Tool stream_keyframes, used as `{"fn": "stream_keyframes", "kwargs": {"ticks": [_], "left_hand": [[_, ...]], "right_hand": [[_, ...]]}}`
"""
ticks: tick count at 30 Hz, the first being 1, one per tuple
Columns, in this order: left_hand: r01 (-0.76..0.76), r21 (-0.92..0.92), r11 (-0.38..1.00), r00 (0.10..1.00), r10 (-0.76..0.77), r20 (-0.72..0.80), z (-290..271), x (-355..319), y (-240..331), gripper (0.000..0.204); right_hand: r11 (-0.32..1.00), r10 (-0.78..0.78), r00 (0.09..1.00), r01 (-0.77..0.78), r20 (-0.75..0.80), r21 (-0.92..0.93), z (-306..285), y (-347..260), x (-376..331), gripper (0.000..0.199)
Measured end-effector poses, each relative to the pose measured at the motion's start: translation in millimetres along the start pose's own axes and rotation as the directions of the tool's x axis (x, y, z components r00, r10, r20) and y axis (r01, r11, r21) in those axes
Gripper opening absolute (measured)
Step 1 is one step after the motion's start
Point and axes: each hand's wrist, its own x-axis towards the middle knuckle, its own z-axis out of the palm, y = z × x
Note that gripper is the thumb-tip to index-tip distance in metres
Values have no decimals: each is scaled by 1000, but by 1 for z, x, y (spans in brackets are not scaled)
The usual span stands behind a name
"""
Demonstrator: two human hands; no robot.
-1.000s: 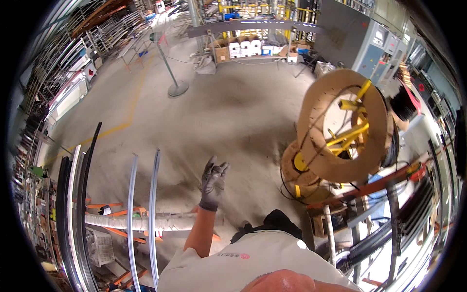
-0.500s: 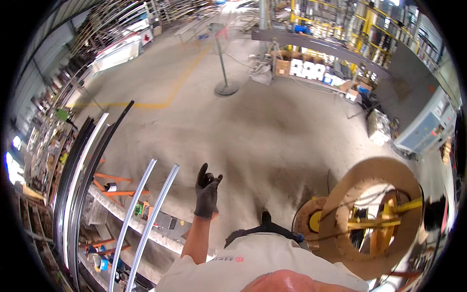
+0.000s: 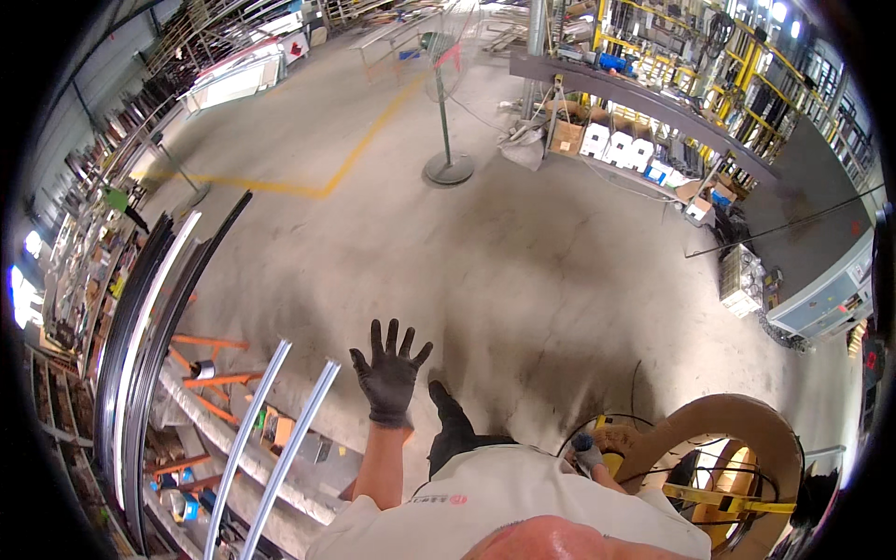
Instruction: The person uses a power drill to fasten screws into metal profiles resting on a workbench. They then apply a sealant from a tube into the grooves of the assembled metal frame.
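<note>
We now spread our left hand (image 3: 387,381), half-curled a moment ago, at seven o'clock, so it holds nothing near the metal strips (image 3: 289,457) at eight, while our right hand (image 3: 590,455), grip unclear, shows by the cardboard reel (image 3: 728,415) at four.

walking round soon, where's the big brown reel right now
In the head view, the big brown reel is at lower right, to the right of the person's right hand.
</note>
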Motion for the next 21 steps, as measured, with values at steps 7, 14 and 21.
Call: {"fn": "stream_keyframes", "kwargs": {"ticks": [7,14,21], "left_hand": [[-2,-50,999,996,6,87,-16,148,55,69],[-165,260,951,981,186,-61,-45,260,131,45],[-288,261,921,935,329,-130,-90,307,209,43]], "right_hand": [[996,-57,998,57,5,75,-37,-147,9,44],[990,-123,991,126,55,-56,-73,-307,81,49],[914,-266,937,319,225,-251,-92,-497,200,55]]}}
